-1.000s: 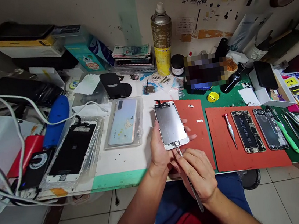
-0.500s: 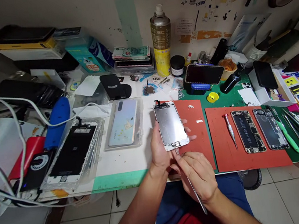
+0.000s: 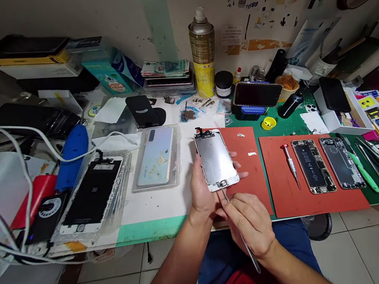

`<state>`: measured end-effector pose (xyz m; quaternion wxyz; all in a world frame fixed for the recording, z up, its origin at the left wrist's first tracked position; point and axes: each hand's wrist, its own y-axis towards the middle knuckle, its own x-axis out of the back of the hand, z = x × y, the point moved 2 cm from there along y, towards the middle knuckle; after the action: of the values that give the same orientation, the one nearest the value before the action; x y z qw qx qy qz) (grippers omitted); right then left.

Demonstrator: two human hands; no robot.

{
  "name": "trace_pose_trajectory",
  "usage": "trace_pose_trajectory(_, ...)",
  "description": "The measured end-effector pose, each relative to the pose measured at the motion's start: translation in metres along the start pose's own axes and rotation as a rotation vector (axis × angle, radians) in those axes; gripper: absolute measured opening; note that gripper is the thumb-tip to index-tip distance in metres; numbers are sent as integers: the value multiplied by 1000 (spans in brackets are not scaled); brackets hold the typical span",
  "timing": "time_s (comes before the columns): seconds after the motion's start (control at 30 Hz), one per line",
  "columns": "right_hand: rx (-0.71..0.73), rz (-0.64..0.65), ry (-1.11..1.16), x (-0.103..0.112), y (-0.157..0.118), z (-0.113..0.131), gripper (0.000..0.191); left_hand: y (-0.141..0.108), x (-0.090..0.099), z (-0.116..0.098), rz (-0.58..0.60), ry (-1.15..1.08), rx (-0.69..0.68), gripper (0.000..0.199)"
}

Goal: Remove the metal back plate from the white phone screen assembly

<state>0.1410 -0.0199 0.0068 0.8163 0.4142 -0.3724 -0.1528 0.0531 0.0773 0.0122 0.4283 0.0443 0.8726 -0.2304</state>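
Observation:
My left hand point(image 3: 200, 188) holds a white-edged phone screen assembly point(image 3: 216, 157) from beneath, its metal back facing up and a black flex connector at its far end. Fingertips show past its right edge. My right hand point(image 3: 252, 220) is closed round a thin metal tool point(image 3: 250, 252), whose tip touches the near end of the assembly by the round button part. Under and beside the hands lies a red mat point(image 3: 249, 166) with two small metal pieces on it.
On the right red mat point(image 3: 283, 204) are a screwdriver point(image 3: 290, 165) and two opened phones point(image 3: 315, 166). Tweezers and a green pry tool point(image 3: 366, 173) lie farther right. Leftward are a boxed phone point(image 3: 154, 158), another screen point(image 3: 93, 193) and cables. A spray can point(image 3: 203, 55) stands behind.
Both hands and the screen assembly stay nearly in place. The tool's handle end has shifted very slightly left; the whole view has moved slightly.

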Motion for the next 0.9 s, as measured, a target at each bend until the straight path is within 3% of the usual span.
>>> trace_pose_trajectory(0.17, 22, -20, 14, 6, 6, 4, 29, -2, -2, -2, -21, 18, -10, 62)
trace_pose_trajectory(0.33, -25, -49, 6, 31, 22, -5, 37, -2, -2, -1, 8, 31, -67, 59)
trace_pose_trajectory(0.53, -11, 118, -166, 59, 46, -66, 21, -1, -3, -1, 3, 76, -210, 60)
trace_pose_trajectory(0.6, 37, 213, -262, 57, 52, -90, 12, -2, -4, -2, -7, 86, -219, 61)
trace_pose_trajectory(0.7, 87, 322, -328, 49, 61, -118, 14, -2, -6, -4, -22, 88, -203, 61)
trace_pose_trajectory(0.9, 125, 436, -375, 34, 71, -137, 23, -1, -6, -4, -21, 86, -192, 64)
